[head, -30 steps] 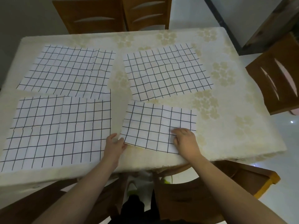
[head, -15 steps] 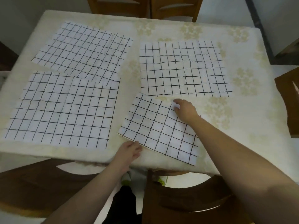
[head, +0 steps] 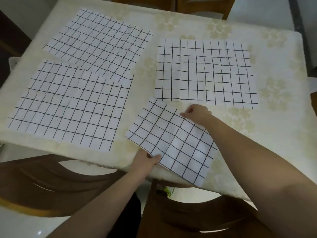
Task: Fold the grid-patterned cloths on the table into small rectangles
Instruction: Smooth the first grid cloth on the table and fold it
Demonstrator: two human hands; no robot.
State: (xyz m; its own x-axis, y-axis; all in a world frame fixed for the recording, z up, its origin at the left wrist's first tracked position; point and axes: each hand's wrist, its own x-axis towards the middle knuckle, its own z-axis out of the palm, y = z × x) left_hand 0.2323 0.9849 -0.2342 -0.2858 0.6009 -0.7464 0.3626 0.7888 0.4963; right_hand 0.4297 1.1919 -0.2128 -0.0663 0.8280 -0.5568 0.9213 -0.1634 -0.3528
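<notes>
- The half-folded grid cloth (head: 173, 140) is seen at about 5 o'clock on the surface (head: 277, 134), turned askew, with its near corner overhanging the front edge; it appears to have been kept close to the person so that both ends can be reached without stretching.
- The near edge of this cloth is pinched by the left hand (head: 145, 160), thumb on top and fingers curled beneath; this grip is judged to anchor the layers so that they are not shifted apart.
- The far edge, toward 1 o'clock of the cloth, is held by the right hand (head: 197, 112) with its fingers curled closed on the fabric; opposite ends being held, a second fold is likely being prepared.
- Three unfolded grid cloths are laid flat: one at 11 o'clock (head: 99, 42), one at 8 o'clock (head: 72, 105) whose far edge is overlapped by the first, and one at 1 o'clock (head: 205, 71), just beyond the right hand; they seem to have been spread out to be taken in turn.
- The task is judged to be at an early stage; no cloth is yet a small rectangle.
- Wooden chairs (head: 197, 220) are seen tucked under the front edge.
</notes>
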